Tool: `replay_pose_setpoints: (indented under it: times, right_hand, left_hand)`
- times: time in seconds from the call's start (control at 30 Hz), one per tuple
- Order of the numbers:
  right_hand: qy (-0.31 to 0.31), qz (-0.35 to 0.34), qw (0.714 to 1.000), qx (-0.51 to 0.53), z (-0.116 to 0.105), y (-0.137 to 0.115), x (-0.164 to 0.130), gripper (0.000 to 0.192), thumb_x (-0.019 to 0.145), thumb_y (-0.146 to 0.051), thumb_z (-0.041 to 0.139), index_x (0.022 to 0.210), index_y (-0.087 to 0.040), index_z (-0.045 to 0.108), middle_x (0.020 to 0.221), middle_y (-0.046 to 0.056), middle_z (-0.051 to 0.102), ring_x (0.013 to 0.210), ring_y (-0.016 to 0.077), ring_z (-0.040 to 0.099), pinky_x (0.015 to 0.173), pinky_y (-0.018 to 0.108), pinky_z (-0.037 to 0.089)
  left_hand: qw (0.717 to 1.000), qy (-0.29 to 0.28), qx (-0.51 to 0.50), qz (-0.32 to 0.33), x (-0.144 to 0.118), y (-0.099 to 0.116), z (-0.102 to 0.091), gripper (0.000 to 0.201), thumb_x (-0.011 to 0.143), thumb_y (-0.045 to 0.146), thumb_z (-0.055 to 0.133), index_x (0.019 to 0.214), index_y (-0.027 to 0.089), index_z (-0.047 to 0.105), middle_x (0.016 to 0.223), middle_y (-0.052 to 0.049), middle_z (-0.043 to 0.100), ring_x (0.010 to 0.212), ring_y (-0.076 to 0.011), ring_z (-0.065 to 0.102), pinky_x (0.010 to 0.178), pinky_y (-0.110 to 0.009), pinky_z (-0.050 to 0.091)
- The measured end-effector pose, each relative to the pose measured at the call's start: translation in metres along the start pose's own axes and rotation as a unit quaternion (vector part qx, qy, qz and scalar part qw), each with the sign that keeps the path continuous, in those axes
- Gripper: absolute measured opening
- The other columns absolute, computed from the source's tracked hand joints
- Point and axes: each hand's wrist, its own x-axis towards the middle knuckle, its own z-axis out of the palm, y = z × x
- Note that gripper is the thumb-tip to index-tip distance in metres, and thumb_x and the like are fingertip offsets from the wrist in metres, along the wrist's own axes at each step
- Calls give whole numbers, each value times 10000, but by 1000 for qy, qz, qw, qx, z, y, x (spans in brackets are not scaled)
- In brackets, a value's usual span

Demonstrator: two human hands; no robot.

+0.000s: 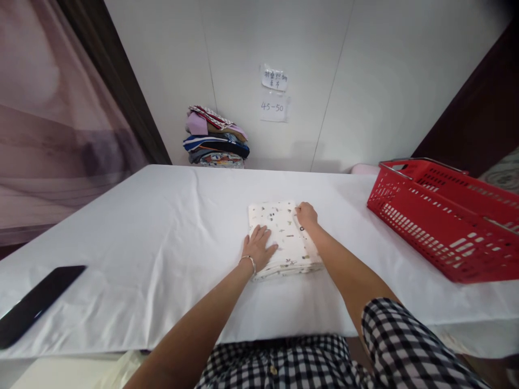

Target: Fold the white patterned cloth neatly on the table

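Pressing flat on the near left part of a folded printed cloth [284, 237], the left hand [259, 248] lies open with fingers spread, apparently to keep the layers from shifting. The right hand [306, 214] sits at the cloth's far right edge, its fingers curled onto the fabric; whether they pinch the edge or only rest on it I cannot tell. The cloth lies near the middle of the white-covered table [162, 243], directly ahead of the person. To the right stands a red plastic basket [446, 221], tilted slightly; nothing shows inside it from here. A stack of folded clothes [217, 140] sits against the wall at the far edge, and a dark phone [36, 302] lies at the near left corner.
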Motion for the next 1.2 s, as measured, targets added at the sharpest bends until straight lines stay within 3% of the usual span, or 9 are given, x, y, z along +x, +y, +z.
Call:
replay_pose_setpoints:
  times: [0.23,0.47,0.57,0.73,0.93,1.2]
  right_hand:
    - [-42,19,999,19,-4,-3,5,246,846,-411,483,982,-215,545,946,54,641,889,185,586,657,259,397]
    - [-67,41,997,24,1,0,10,261,784,-436,541,896,-204,580,951,60,646,878,199,594,622,253,393]
    - [-52,31,998,22,0,-1,9,208,799,-386,518,867,-199,578,973,64,633,900,198,581,642,256,390]
    - [3,5,1000,16,-2,-1,4,234,895,-348,357,986,-207,521,1052,68,589,988,184,532,740,267,378]
    - [-11,8,1000,9,4,4,3,126,853,-285,451,921,-217,533,953,40,599,873,174,553,678,262,385]
    - [43,-43,998,3,-2,-5,0,109,882,-244,427,919,-211,524,1085,59,535,1063,181,450,804,264,372]
  left_hand:
    - [1000,0,-5,-4,0,1,0,573,873,544,304,1362,247,337,1495,-24,212,1386,-231,77,1082,-515,173]
    - [1000,4,-11,-1,0,0,1,572,870,542,321,1362,251,339,1491,-35,225,1385,-234,80,1085,-501,168]
    - [1000,6,-11,-1,0,0,1,570,871,541,318,1361,251,341,1492,-29,221,1386,-232,81,1083,-507,176]
    - [1000,11,-14,3,-1,0,1,559,875,536,313,1355,254,355,1486,-27,241,1384,-229,96,1094,-504,154]
    - [1000,12,-21,2,-2,2,-1,538,875,517,337,1347,259,364,1482,-30,252,1382,-228,102,1091,-504,144]
    - [999,20,-25,3,-2,0,1,537,870,520,346,1339,259,376,1479,-24,260,1381,-225,106,1093,-501,158]
